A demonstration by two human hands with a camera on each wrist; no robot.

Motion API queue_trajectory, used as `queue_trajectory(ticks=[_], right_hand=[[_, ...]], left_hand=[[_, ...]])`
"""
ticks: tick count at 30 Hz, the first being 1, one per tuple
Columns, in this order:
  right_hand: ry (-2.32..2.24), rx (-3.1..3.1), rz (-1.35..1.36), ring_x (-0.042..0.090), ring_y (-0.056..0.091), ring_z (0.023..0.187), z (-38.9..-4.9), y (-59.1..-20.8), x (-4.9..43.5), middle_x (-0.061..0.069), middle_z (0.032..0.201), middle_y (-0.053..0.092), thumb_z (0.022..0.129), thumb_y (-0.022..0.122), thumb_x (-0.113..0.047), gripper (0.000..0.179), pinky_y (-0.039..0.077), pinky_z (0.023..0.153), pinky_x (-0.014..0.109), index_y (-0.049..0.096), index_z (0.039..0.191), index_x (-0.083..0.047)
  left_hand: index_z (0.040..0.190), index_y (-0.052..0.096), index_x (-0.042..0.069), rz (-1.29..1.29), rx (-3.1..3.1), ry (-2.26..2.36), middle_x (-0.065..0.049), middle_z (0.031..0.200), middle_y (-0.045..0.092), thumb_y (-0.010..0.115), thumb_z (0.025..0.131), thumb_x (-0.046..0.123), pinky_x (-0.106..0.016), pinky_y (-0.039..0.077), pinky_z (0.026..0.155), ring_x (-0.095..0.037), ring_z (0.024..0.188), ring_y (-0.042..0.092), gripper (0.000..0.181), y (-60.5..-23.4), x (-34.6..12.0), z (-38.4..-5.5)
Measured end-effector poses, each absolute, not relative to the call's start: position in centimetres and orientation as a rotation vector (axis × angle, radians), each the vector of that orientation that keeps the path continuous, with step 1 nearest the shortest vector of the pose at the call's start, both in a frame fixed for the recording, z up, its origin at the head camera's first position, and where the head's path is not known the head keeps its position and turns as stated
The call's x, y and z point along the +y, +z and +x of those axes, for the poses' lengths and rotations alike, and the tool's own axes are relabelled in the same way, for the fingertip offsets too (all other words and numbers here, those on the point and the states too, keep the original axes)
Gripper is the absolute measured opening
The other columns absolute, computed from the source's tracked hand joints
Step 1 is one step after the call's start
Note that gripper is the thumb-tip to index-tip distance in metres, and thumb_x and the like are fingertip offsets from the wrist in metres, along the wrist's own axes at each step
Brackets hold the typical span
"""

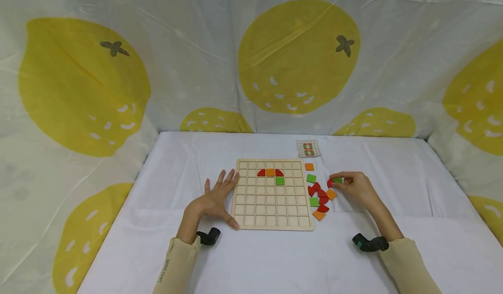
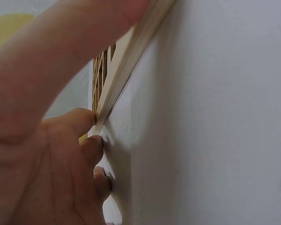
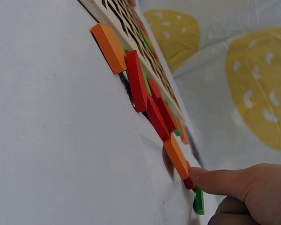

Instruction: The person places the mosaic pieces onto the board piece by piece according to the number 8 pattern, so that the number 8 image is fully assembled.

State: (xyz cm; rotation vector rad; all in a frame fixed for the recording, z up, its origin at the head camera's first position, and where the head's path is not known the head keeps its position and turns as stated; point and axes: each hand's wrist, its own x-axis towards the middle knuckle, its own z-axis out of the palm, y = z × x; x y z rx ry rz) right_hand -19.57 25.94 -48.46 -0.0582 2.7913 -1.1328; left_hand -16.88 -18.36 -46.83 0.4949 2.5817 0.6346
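My left hand (image 1: 214, 202) is spread along the left edge of the wooden grid board (image 1: 271, 230), its thumb at the lower left corner and fingertips at the side. On the board, an orange square (image 1: 270, 172) sits between two red rounded pieces (image 1: 261, 173), with a green square (image 1: 280, 181) below. To the right of the board, my right hand (image 1: 359, 189) pinches a red piece (image 1: 330, 183) between thumb and index finger. A green piece (image 1: 338, 180) lies right beside it, partly covered by the fingers. In the right wrist view a fingertip touches the red piece (image 3: 189, 182).
Loose red pieces (image 1: 323, 196), green squares (image 1: 314, 202) and orange squares (image 1: 319, 215) lie along the board's right side, some overlapping. Behind them is a small pattern card (image 1: 308, 148). A white cloth covers the table (image 1: 275, 263), and a lemon-print curtain (image 1: 188, 67) hangs behind.
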Motion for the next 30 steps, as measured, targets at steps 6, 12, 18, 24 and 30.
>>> queue_trajectory(ticks=[6, 12, 18, 24, 30], right_hand=[[-1.112, 2.787, -0.082, 0.015, 0.038, 0.064, -19.57, -48.58, 25.97, -0.001, 0.065, 0.038, 0.093, 0.078, -0.018, 0.031, 0.027, 0.053, 0.026, 0.076, 0.120, -0.003], [-1.062, 2.769, -0.108, 0.015, 0.036, 0.064, -19.55, -48.28, 26.44, -0.001, 0.065, 0.036, 0.093, 0.077, -0.020, 0.033, 0.027, 0.053, 0.026, 0.075, 0.122, -0.005], [-1.077, 2.779, -0.134, 0.013, 0.034, 0.061, -19.49, -48.37, 26.57, -0.002, 0.063, 0.035, 0.091, 0.079, -0.019, 0.033, 0.026, 0.053, 0.026, 0.076, 0.120, -0.004], [-1.113, 2.823, -0.061, 0.016, 0.038, 0.061, -19.42, -48.76, 25.90, -0.001, 0.061, 0.038, 0.087, 0.085, -0.029, 0.035, 0.027, 0.053, 0.027, 0.078, 0.112, -0.005], [-1.113, 2.805, -0.068, 0.017, 0.040, 0.063, -19.42, -48.89, 25.94, 0.000, 0.062, 0.039, 0.089, 0.083, -0.024, 0.032, 0.029, 0.053, 0.026, 0.078, 0.116, -0.008]], left_hand=[[0.168, 0.002, 0.012, 0.490, 2.580, 0.642, -0.010, 0.176, -0.007, 0.103, 0.053, 0.045, -0.079, -0.012, 0.118, -0.040, 0.161, -0.014, 0.156, -46.78, -18.35, -16.87], [0.168, 0.002, 0.012, 0.488, 2.575, 0.651, -0.010, 0.176, -0.007, 0.103, 0.054, 0.044, -0.078, -0.012, 0.118, -0.040, 0.161, -0.015, 0.156, -46.81, -18.34, -16.87], [0.168, 0.002, 0.012, 0.487, 2.577, 0.646, -0.010, 0.176, -0.007, 0.103, 0.053, 0.045, -0.078, -0.012, 0.118, -0.040, 0.161, -0.014, 0.156, -46.77, -18.30, -16.86], [0.168, 0.002, 0.012, 0.484, 2.582, 0.640, -0.010, 0.176, -0.007, 0.103, 0.053, 0.045, -0.078, -0.012, 0.119, -0.040, 0.161, -0.014, 0.156, -46.71, -18.29, -16.83], [0.167, 0.003, 0.011, 0.482, 2.582, 0.646, -0.011, 0.176, -0.006, 0.103, 0.053, 0.044, -0.078, -0.012, 0.119, -0.040, 0.161, -0.013, 0.156, -46.64, -18.29, -16.81]])
